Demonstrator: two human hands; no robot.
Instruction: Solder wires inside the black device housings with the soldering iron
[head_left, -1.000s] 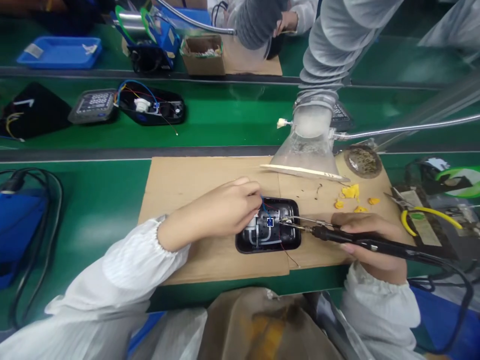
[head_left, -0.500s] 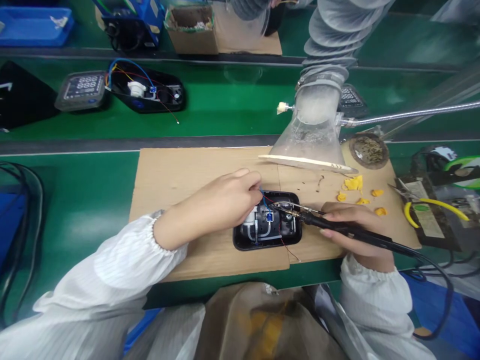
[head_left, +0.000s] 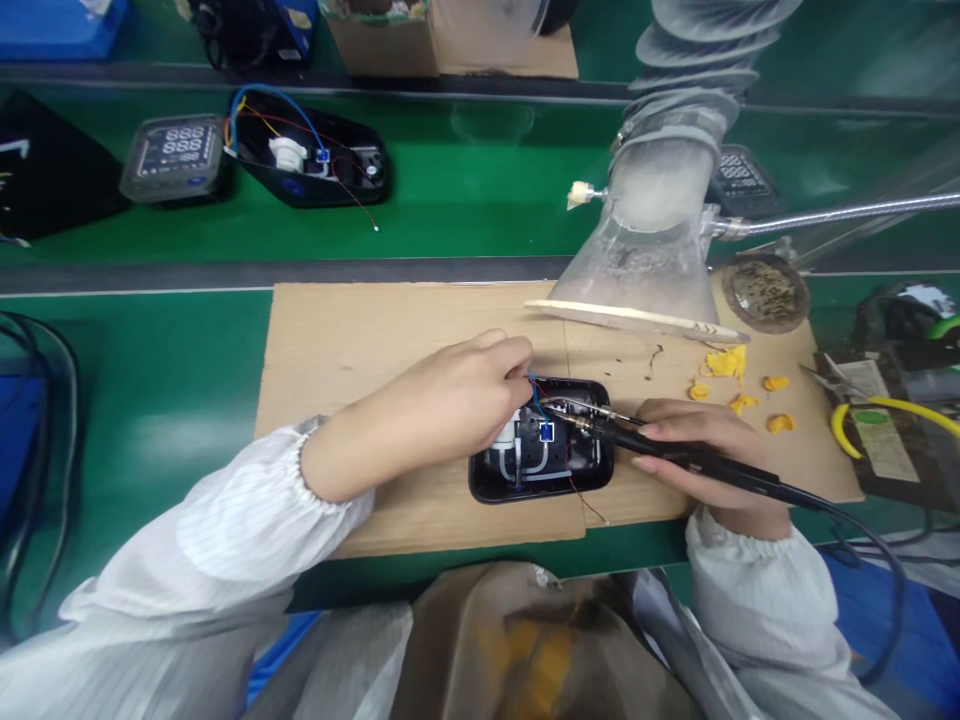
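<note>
An open black plastic casing (head_left: 484, 492) lies on the cardboard, with a white part, pale tubing and a small blue board (head_left: 547, 432) inside. My left hand (head_left: 472, 390) is closed in a pinch at the casing's upper left, on thin wires (head_left: 534, 388), blue and red; its fingertips are partly hidden. Wrapped in my right hand (head_left: 709, 445) is a black soldering iron (head_left: 660, 448) with a thin metal feed tube alongside. The iron's tip reaches into the casing near those wires, just above the blue board. A thin wire hangs over the casing's front edge.
A clear fume hood (head_left: 637, 275) stands behind the casing. Yellow scraps (head_left: 726, 363), a round dish (head_left: 766, 292) and yellow-handled cutters (head_left: 844, 430) are to the right. Another open casing (head_left: 337, 190) and a display unit (head_left: 176, 158) sit on the green shelf.
The camera view has shifted slightly, so the background sits higher in it. Both hands keep nearly the same place at the casing, the iron's tip still by the wires.
</note>
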